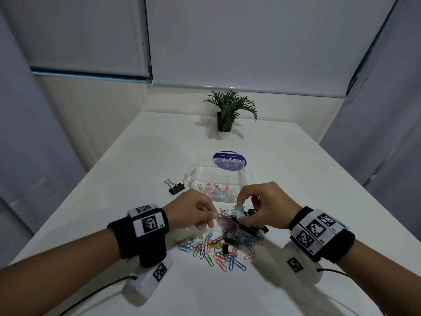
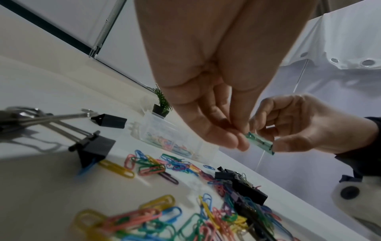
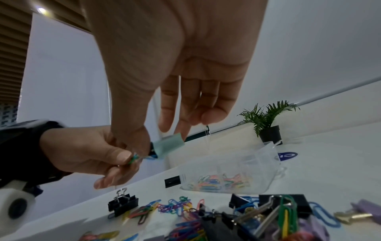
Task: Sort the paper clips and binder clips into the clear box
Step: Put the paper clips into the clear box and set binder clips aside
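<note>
While a small mint-green metal binder clip [image 1: 239, 212] is pinched by the right hand [image 1: 262, 205], green wire paper clips [image 3: 134, 159] are pinched by the left hand [image 1: 193, 210]. Both are held above the white tabletop [image 1: 296, 179].

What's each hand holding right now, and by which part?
Right hand: mint binder clip, grip across its body. Left hand: pinches paper clips caught at the clip's mouth, by their free ends.
</note>
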